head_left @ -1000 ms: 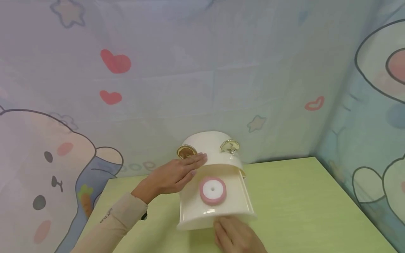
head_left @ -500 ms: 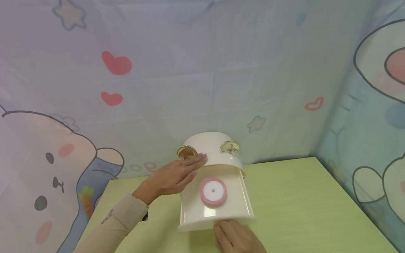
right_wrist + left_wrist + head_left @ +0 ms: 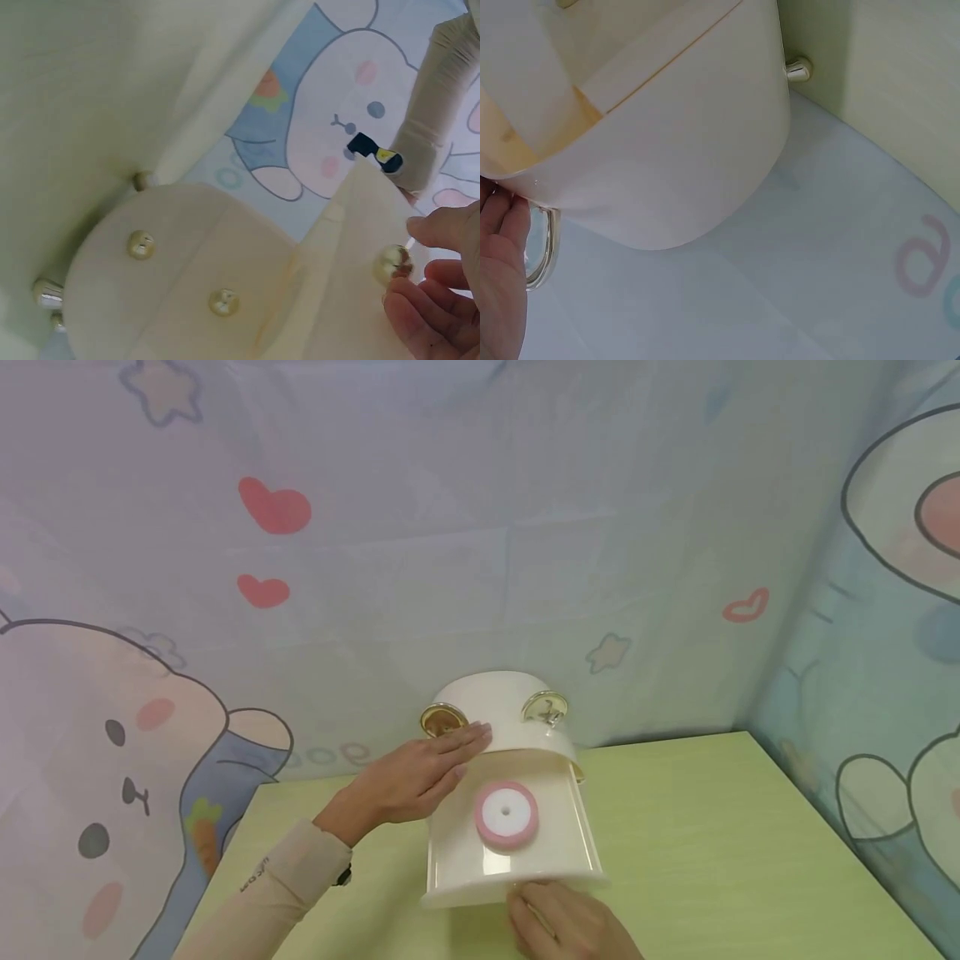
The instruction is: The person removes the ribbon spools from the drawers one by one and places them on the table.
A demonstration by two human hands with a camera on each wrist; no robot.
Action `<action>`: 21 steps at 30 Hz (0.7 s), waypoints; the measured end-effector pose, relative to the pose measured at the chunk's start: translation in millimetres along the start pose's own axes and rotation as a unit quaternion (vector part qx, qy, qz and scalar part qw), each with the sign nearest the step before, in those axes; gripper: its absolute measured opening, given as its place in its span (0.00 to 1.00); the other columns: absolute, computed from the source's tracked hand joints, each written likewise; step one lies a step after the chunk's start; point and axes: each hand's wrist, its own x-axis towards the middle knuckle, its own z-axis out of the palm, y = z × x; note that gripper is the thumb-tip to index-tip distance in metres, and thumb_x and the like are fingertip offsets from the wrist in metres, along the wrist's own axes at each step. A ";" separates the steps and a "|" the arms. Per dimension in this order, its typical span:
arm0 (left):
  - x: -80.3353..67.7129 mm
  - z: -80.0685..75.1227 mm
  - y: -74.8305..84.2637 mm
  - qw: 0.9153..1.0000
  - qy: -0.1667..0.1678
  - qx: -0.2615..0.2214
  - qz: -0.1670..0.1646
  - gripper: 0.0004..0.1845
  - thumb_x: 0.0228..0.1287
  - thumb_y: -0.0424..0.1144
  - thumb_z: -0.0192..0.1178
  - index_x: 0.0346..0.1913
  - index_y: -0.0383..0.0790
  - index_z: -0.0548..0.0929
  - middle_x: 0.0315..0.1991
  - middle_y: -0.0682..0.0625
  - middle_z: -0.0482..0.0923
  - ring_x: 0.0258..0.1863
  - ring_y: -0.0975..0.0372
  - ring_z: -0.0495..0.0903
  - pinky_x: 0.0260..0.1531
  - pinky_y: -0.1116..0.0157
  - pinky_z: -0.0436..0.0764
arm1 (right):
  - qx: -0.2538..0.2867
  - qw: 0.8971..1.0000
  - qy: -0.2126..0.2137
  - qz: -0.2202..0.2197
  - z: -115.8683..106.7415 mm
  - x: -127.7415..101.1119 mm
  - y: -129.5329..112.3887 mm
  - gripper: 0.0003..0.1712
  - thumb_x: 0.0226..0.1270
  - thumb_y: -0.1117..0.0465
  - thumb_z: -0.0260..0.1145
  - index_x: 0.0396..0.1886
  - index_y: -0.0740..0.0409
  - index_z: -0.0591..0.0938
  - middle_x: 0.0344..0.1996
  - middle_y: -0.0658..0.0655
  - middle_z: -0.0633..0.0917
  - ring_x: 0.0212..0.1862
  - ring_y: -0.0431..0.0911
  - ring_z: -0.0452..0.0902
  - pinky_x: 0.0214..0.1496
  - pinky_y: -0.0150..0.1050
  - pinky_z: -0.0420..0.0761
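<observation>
A white alarm-clock-shaped drawer box (image 3: 498, 693) with two gold bell-like discs on top stands against the back cloth. Its top drawer (image 3: 457, 864) is pulled out. Inside lies a round spool (image 3: 506, 815) with a pink rim and a white face. My left hand (image 3: 412, 777) rests on the box top with straight fingers, beside the left gold disc (image 3: 442, 719). At the drawer front is my right hand (image 3: 566, 920), fingers loosely curled around the gold knob (image 3: 394, 264). In the right wrist view, the thumb stands slightly apart from that knob.
The box stands on a light green tabletop (image 3: 697, 827), near its back edge. Printed cloth (image 3: 420, 568) hangs behind and at the sides. Two more gold knobs (image 3: 223, 301) show on the round front below the drawer, and small gold feet (image 3: 49, 293) underneath.
My right hand has shifted slightly right and its fingers have loosened, with a small gap now showing between them. The left hand, drawer and spool stay nearly still.
</observation>
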 end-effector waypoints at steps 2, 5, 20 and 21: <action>-0.4 -0.2 -0.1 1.000 0.003 0.000 0.004 0.28 0.86 0.44 0.42 0.83 0.46 0.61 0.84 0.51 0.59 0.82 0.56 0.63 0.78 0.52 0.71 | 0.013 1.000 0.006 -0.005 -4.5 7.9 2.3 0.15 0.79 0.62 0.56 0.33 0.60 0.84 0.29 0.51 0.80 0.27 0.38 0.69 0.25 0.21 0.66; -0.8 -0.6 -0.9 1.000 0.005 0.005 0.008 0.28 0.86 0.43 0.43 0.83 0.46 0.62 0.84 0.50 0.60 0.82 0.56 0.64 0.77 0.52 0.72 | 0.024 0.999 0.023 -0.025 -10.9 22.5 9.3 0.15 0.80 0.60 0.59 0.31 0.60 0.85 0.28 0.51 0.81 0.25 0.37 0.70 0.25 0.21 0.70; -1.4 2.5 -2.0 1.000 0.016 0.014 0.012 0.28 0.86 0.43 0.43 0.83 0.46 0.62 0.84 0.49 0.60 0.81 0.54 0.66 0.75 0.50 0.75 | 0.080 0.994 -0.052 -0.048 -44.0 72.1 45.9 0.12 0.80 0.65 0.53 0.40 0.60 0.84 0.37 0.52 0.85 0.34 0.42 0.79 0.37 0.30 0.83; -0.9 2.2 -1.9 1.000 0.016 0.013 0.011 0.28 0.86 0.43 0.43 0.83 0.46 0.62 0.84 0.49 0.60 0.81 0.54 0.66 0.75 0.50 0.74 | 0.084 0.993 -0.066 -0.041 -46.0 73.0 48.3 0.13 0.80 0.65 0.53 0.41 0.59 0.84 0.38 0.51 0.85 0.35 0.42 0.80 0.38 0.31 0.84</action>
